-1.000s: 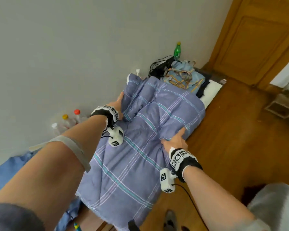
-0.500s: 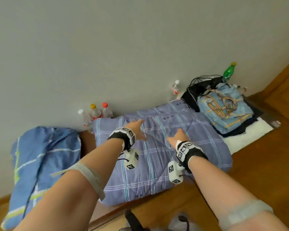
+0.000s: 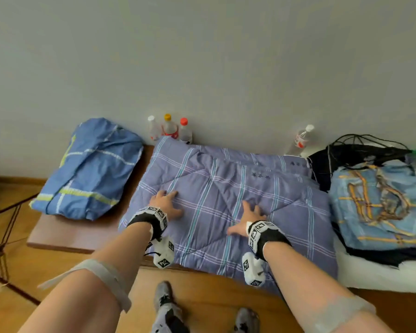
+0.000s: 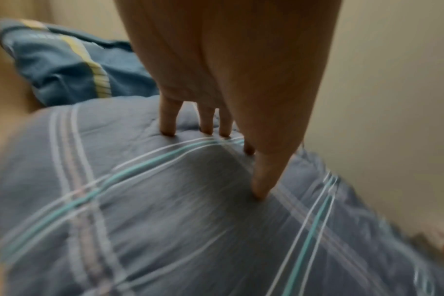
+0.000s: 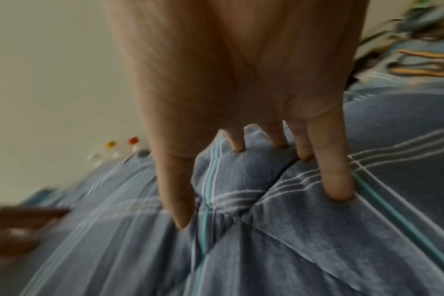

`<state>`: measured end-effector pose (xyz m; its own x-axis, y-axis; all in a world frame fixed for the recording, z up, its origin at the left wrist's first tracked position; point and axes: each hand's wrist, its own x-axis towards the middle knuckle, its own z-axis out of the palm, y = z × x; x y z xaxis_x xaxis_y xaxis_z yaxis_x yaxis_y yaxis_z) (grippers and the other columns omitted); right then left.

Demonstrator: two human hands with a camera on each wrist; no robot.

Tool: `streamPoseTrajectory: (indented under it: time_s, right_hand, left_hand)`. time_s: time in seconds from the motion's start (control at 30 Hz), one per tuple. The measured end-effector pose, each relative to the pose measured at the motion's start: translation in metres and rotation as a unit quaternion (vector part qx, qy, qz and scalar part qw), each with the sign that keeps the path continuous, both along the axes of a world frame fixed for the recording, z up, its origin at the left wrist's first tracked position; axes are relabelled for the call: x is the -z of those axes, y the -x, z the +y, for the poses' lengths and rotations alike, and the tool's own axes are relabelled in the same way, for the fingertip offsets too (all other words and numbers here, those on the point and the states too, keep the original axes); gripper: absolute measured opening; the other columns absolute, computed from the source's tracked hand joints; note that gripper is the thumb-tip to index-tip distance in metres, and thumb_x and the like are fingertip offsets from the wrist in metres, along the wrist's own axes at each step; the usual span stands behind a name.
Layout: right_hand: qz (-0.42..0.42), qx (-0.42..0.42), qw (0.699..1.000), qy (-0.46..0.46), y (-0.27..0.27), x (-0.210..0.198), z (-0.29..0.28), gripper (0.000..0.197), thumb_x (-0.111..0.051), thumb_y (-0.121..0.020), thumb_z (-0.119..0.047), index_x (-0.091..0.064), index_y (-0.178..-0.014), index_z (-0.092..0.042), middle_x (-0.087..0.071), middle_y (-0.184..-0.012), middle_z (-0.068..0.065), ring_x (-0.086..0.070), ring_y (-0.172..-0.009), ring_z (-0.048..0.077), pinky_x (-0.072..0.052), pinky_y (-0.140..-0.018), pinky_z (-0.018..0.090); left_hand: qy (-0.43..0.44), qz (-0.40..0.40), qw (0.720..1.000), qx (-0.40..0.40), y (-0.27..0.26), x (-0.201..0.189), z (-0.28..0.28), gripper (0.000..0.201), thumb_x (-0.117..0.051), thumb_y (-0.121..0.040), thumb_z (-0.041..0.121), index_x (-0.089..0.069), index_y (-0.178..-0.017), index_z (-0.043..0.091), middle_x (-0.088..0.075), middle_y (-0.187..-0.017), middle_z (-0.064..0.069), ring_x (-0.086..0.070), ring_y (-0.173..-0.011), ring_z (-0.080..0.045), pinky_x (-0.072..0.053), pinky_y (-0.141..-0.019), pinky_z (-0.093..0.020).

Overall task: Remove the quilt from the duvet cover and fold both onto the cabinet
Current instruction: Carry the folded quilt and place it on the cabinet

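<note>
A folded purple plaid quilt [image 3: 286, 212] lies on the low brown cabinet [image 3: 65, 234] against the wall. My left hand [image 3: 165, 203] presses flat on the quilt's left part, fingers [image 4: 167, 120] straight and spread on the fabric [image 4: 165, 220]. My right hand [image 3: 249, 218] presses flat near the quilt's middle, fingers [image 5: 335, 172] spread and sinking into the padding [image 5: 317, 240]. The blue duvet cover [image 3: 89, 169] with yellow and white stripes lies folded at the cabinet's left end, and shows behind my left hand as the blue cover [image 4: 71, 68].
Three capped bottles [image 3: 169, 129] stand by the wall behind the quilt, another bottle [image 3: 300, 140] further right. A pile of light blue clothes [image 3: 380, 205] with black cords [image 3: 360, 150] lies to the right. My feet [image 3: 165, 306] stand on the wooden floor.
Both hands let go of the quilt's edges, which they gripped a second ago, and now press flat on top of it. The view has swung left to face the cabinet squarely.
</note>
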<state>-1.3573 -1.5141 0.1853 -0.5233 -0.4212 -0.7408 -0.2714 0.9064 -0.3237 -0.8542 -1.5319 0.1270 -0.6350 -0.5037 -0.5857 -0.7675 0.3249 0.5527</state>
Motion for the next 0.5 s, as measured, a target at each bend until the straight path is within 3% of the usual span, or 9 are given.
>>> streamPoseTrajectory:
  time_s: [0.03, 0.07, 0.13, 0.17, 0.23, 0.37, 0.5]
  right_hand:
    - [-0.02, -0.074, 0.996, -0.04, -0.007, 0.005, -0.016, 0.127, -0.084, -0.065, -0.052, 0.005, -0.155, -0.038, 0.011, -0.163, 0.012, -0.004, -0.146, 0.048, -0.02, -0.117, 0.057]
    - [0.025, -0.076, 0.996, -0.028, -0.011, 0.011, -0.019, 0.13, -0.085, -0.064, -0.051, 0.008, -0.154, -0.04, 0.018, -0.162, 0.01, 0.001, -0.146, 0.047, -0.017, -0.118, 0.058]
    - [0.015, -0.116, 0.993, -0.034, -0.01, 0.025, 0.0, 0.133, -0.088, -0.062, -0.047, 0.01, -0.153, -0.043, 0.024, -0.161, 0.007, 0.009, -0.147, 0.045, -0.012, -0.119, 0.058]
    - [0.011, -0.105, 0.994, -0.014, -0.003, 0.03, 0.002, 0.134, -0.089, -0.061, -0.045, 0.01, -0.153, -0.044, 0.024, -0.161, 0.006, 0.01, -0.147, 0.044, -0.013, -0.119, 0.058]
    - [0.02, -0.125, 0.992, 0.015, 0.003, 0.026, 0.003, 0.137, -0.09, -0.057, -0.047, 0.007, -0.153, -0.044, 0.02, -0.163, 0.002, 0.005, -0.149, 0.041, -0.019, -0.117, 0.058]
    - [0.078, -0.206, 0.975, -0.023, 0.02, 0.027, 0.049, 0.142, -0.089, -0.052, -0.06, 0.006, -0.155, -0.036, 0.014, -0.164, -0.003, -0.001, -0.151, 0.029, -0.029, -0.11, 0.061]
    - [0.114, -0.18, 0.973, -0.09, 0.032, 0.042, 0.113, 0.154, -0.092, -0.045, -0.058, 0.017, -0.153, -0.038, 0.028, -0.16, -0.001, 0.02, -0.149, 0.024, -0.019, -0.108, 0.072]
  left_hand:
    - [0.042, -0.04, 0.997, 0.054, 0.006, 0.003, 0.023, 0.09, -0.069, -0.08, 0.054, -0.023, -0.154, 0.032, -0.014, -0.161, -0.011, -0.021, -0.146, -0.034, -0.024, -0.119, -0.045]
    - [0.07, -0.057, 0.991, 0.094, 0.006, -0.003, 0.048, 0.096, -0.072, -0.077, 0.055, -0.02, -0.155, 0.033, -0.012, -0.161, -0.01, -0.017, -0.147, -0.034, -0.023, -0.119, -0.047]
    - [0.025, -0.08, 0.994, 0.065, -0.011, -0.015, 0.087, 0.112, -0.079, -0.069, 0.057, -0.012, -0.156, 0.035, -0.005, -0.162, -0.007, -0.008, -0.148, -0.034, -0.02, -0.119, -0.053]
    - [0.065, -0.105, 0.991, 0.059, -0.026, -0.014, 0.099, 0.121, -0.082, -0.064, 0.06, -0.006, -0.155, 0.037, 0.0, -0.163, -0.004, -0.001, -0.149, -0.033, -0.017, -0.118, -0.057]
    - [0.079, -0.129, 0.981, 0.119, -0.027, -0.018, 0.121, 0.133, -0.081, -0.057, 0.068, 0.007, -0.153, 0.043, 0.013, -0.163, 0.003, 0.013, -0.15, -0.03, -0.007, -0.114, -0.068]
    - [0.051, -0.218, 0.953, 0.206, -0.014, -0.025, 0.1, 0.141, -0.077, -0.05, 0.078, 0.018, -0.15, 0.046, 0.025, -0.16, 0.008, 0.027, -0.146, -0.029, 0.004, -0.104, -0.079]
    - [0.058, -0.272, 0.932, 0.234, -0.01, -0.031, 0.07, 0.139, -0.073, -0.052, 0.081, 0.017, -0.151, 0.043, 0.025, -0.161, 0.008, 0.029, -0.145, -0.033, 0.003, -0.099, -0.083]
